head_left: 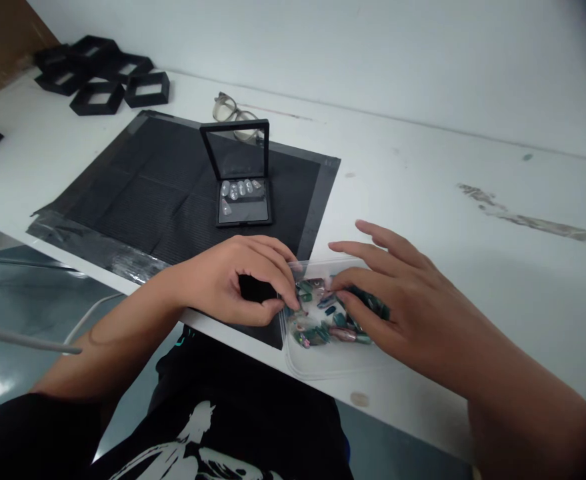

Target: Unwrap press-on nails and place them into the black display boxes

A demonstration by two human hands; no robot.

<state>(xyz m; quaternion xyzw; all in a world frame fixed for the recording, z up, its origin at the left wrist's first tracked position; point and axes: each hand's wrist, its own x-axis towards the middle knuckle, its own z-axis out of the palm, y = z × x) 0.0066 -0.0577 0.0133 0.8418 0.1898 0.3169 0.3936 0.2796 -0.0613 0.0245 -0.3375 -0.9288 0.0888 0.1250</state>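
Observation:
A shallow clear plastic container (317, 373) holds several press-on nails (343, 320) in green, blue and pinkish tones. My left hand (247, 280) is curled at its left side, with thumb and index finger closed about the rim. Over the container's right part is my right hand (397, 293). Its thumb and index tips come together among the nails, while the other fingers stretch out; anything between the tips is too small to make out. Beyond my left hand, a black display case (245, 212) stands with its framed lid raised and several pale, glossy nails (240, 189) inside.
The case rests on a black mat (173, 193) taped to the white table (413, 180). Glasses (233, 110) lie behind it. Several black frames (97, 99) are heaped at the back left. A grey cable (27, 337) crosses at lower left. A wall runs behind the table.

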